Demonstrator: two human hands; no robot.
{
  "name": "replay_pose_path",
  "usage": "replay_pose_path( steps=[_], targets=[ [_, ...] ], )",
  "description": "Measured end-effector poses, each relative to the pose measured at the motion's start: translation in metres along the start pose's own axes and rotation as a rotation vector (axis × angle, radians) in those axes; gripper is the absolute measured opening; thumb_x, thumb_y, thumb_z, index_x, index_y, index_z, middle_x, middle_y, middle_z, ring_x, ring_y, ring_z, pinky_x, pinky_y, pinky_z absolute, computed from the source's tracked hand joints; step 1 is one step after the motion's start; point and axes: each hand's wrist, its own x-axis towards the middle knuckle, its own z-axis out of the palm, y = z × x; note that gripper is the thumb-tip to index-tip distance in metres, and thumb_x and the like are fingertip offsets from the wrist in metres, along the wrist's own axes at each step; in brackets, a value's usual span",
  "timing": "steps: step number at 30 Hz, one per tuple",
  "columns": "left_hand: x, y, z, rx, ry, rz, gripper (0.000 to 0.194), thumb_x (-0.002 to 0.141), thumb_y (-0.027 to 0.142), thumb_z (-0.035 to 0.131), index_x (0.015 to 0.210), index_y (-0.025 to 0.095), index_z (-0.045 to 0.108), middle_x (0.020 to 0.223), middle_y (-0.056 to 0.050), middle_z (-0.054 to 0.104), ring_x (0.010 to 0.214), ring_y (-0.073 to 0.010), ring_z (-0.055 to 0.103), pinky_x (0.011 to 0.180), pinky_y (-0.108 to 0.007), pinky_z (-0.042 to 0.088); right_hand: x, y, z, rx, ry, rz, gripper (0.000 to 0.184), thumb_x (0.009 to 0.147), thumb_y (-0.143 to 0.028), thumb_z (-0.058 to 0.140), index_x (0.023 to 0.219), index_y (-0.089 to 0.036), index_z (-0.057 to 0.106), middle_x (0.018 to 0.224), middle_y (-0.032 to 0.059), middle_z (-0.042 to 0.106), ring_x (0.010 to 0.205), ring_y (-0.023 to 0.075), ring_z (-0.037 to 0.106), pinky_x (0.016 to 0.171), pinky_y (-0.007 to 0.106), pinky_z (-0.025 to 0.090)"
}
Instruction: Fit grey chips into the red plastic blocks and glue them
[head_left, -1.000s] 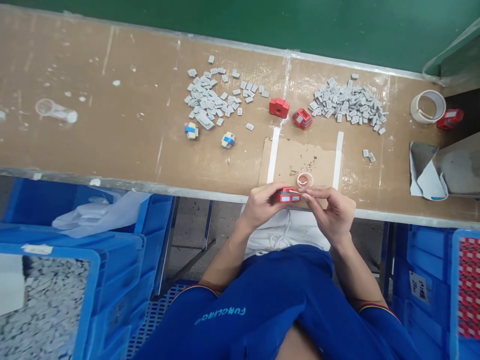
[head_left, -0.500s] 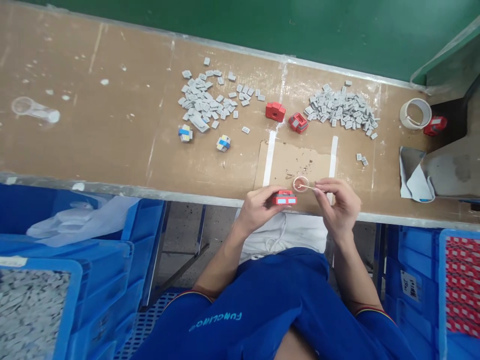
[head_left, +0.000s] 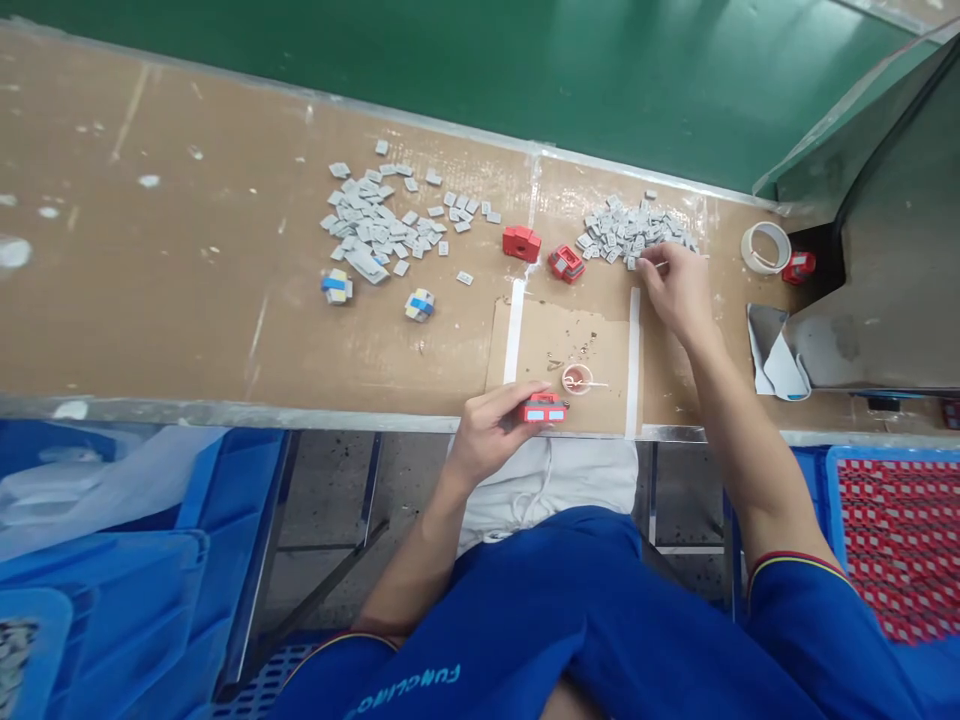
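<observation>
The left hand [head_left: 491, 435] is clenched around the red block [head_left: 544, 408], holding it steady beside the small cup [head_left: 577, 379]; the right hand [head_left: 676, 290] reaches the grey pieces [head_left: 626, 230], but I cannot tell if its fingers [head_left: 651, 262] grasp one.

The left hand [head_left: 491, 435] is covering one end of a red block [head_left: 542, 408], and the right hand [head_left: 677, 292] is hiding the near edge of a pile of gray tiles [head_left: 630, 230]; whatever its fingertips [head_left: 647, 262] are touching is too small to tell. A small cup's [head_left: 577, 379] contents are showing only as a reddish blur, and the right picture edge is cutting off a blue crate [head_left: 831, 520] holding red-and-white pieces [head_left: 904, 550].
</observation>
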Motion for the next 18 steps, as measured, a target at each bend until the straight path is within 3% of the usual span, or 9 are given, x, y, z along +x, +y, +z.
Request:
replay_pose_path(
  steps=[4,7,10,13,18],
  targets=[
    [-0.001,0.000,-0.001,-0.028,0.004,-0.005,0.035,0.092,0.034,0.081,0.125,0.020,0.077,0.106,-0.010,0.085,0.092,-0.0197,0.081,0.085,-0.028,0.063,0.019,0.004,0.020,-0.019,-0.049,0.067,0.013,0.088,-0.027,0.074,0.096,-0.020,0.068,0.083,0.0043,0.071,0.079,0.0237,0.067,0.091,0.045,0.057],
    [-0.001,0.000,-0.001,-0.036,-0.006,-0.008,0.035,0.093,0.035,0.080,0.124,0.020,0.077,0.109,-0.012,0.085,0.097,-0.0219,0.081,0.090,-0.032,0.063,0.011,0.003,0.017,0.010,-0.089,0.037,0.013,0.088,-0.028,0.073,0.098,-0.021,0.068,0.083,0.0041,0.071,0.076,0.0232,0.066,0.088,0.044,0.057],
    [0.000,0.000,-0.002,-0.045,-0.018,-0.010,0.036,0.092,0.036,0.081,0.124,0.020,0.078,0.109,-0.012,0.085,0.098,-0.0221,0.081,0.089,-0.032,0.064,-0.010,0.001,0.000,0.001,-0.067,-0.075,0.005,0.088,-0.027,0.069,0.089,-0.022,0.071,0.087,0.0053,0.070,0.080,0.0228,0.065,0.084,0.040,0.055],
    [0.001,-0.001,-0.002,-0.054,-0.026,0.012,0.036,0.091,0.036,0.082,0.123,0.020,0.078,0.111,-0.012,0.085,0.098,-0.0217,0.081,0.089,-0.032,0.064,-0.040,-0.006,-0.020,-0.033,-0.012,-0.166,0.012,0.093,-0.026,0.063,0.088,-0.024,0.075,0.088,0.0047,0.068,0.082,0.0215,0.063,0.079,0.037,0.052],
    [0.001,-0.003,-0.002,-0.109,-0.025,0.033,0.040,0.089,0.033,0.085,0.127,0.022,0.078,0.111,-0.012,0.085,0.095,-0.0206,0.082,0.086,-0.030,0.065,-0.091,-0.014,-0.033,0.068,0.041,-0.076,0.016,0.096,-0.026,0.061,0.091,-0.023,0.076,0.086,0.0032,0.074,0.076,0.0188,0.067,0.070,0.033,0.053]
  ],
)
